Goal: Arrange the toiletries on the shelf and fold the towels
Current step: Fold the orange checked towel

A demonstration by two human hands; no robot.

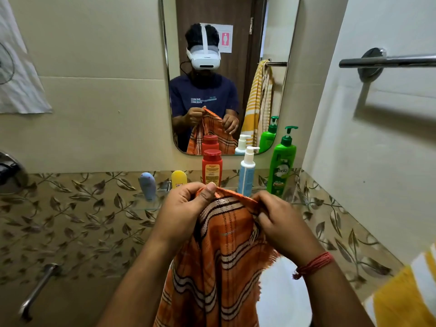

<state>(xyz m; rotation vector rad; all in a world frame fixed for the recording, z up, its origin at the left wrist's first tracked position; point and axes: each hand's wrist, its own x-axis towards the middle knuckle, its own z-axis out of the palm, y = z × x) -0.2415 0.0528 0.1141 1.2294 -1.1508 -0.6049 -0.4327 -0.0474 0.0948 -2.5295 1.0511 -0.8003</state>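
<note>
1. the person stood facing the mirror (226,74), holding an orange plaid towel (219,251) up in front of the chest with both hands.
2. the left hand (184,211) was clenched on the towel's top edge, thumb pressed over the corner at the highest point of the cloth.
3. the right hand (280,223) pinched the same top edge a little lower and to the right, fingers curled into the fabric; a red thread band (313,265) circled that wrist.
4. the towel hung down from the two grips in loose folds, its frayed side edge showing against something white below.
5. behind the hands ran a glass shelf (144,206) on the leaf-patterned tile band.
6. on it stood, left to right, a blue-grey bottle (147,185), a yellow bottle (179,179), a red bottle (211,167), a white-and-blue pump bottle (246,173) and a green pump bottle (282,165), all upright and apart from one another.
7. a yellow-and-white striped towel (405,296) showed at the lower right edge, under the chrome towel bar (387,61) on the right wall.
</note>
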